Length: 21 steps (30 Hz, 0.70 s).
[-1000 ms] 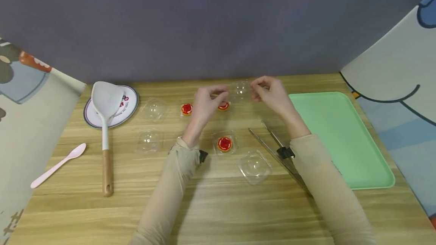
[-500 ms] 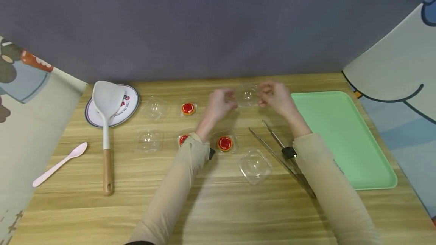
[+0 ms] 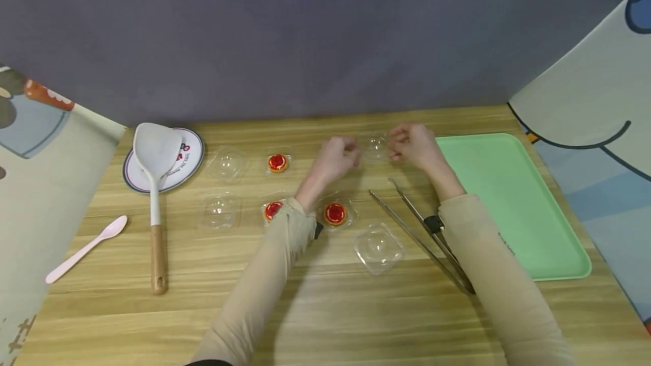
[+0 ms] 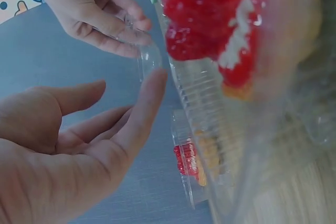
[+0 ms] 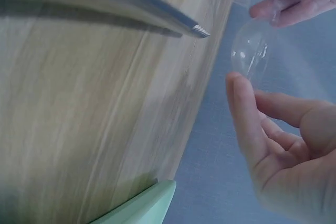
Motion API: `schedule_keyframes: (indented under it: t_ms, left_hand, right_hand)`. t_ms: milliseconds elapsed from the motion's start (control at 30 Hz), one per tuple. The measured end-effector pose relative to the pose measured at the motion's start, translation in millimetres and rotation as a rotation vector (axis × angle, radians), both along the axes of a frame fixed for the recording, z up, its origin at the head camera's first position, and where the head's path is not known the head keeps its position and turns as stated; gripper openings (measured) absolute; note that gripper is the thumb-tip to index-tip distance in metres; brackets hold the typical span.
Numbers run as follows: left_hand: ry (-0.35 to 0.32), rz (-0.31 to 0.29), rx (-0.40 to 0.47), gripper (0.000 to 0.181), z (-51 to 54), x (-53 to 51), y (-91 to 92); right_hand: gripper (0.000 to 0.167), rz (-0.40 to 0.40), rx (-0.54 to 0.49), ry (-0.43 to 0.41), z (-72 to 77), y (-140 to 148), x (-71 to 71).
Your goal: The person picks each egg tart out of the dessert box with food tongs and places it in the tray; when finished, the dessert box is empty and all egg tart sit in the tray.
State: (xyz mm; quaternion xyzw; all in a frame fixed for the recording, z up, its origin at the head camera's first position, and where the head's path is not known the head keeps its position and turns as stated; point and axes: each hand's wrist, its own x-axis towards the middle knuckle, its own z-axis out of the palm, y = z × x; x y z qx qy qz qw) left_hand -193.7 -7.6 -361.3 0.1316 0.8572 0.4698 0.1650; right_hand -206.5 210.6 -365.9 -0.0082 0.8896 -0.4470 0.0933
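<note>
In the head view, a clear domed plastic lid is held up between my two hands. My right hand pinches its edge between thumb and fingers, seen also in the right wrist view on the lid. My left hand is at the lid's other side. In the left wrist view, its index fingertip meets or nearly meets the lid, with the thumb standing apart. Small red-topped toy tarts sit in clear square trays; another tart lies below my left wrist.
More clear lids lie on the wooden table. Steel tongs lie beside my right forearm, left of a green tray. At left are a white spatula on a plate and a pink spoon.
Both hands have shifted right with the lid, the left hand more, coming off the tart at the back. The lid has also come slightly lower in the head view.
</note>
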Motion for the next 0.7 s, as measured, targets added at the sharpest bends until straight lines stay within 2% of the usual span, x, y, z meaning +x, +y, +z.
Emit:
schedule_keyframes:
  t_ms: [100, 300, 400, 700]
  left_hand:
    - [-0.018, -0.028, -0.014, 0.045, -2.2, -0.5, 0.0]
    - [0.031, -0.109, -0.076, 0.045, -5.2, -0.5, 1.8]
    - [0.033, -0.136, -0.081, 0.047, -5.2, 0.8, 3.2]
    - [-0.002, -0.136, -0.083, 0.05, -6.2, 3.2, 2.8]
  right_hand:
    - [0.033, -0.007, 0.033, -0.002, 0.1, 0.1, -1.3]
    - [0.034, -0.006, 0.076, -0.001, -1.8, 3.1, -1.1]
    - [0.036, -0.003, 0.076, -0.015, -3.6, 4.9, -1.2]
    - [0.036, -0.004, 0.076, -0.037, -6.2, 5.9, -1.0]
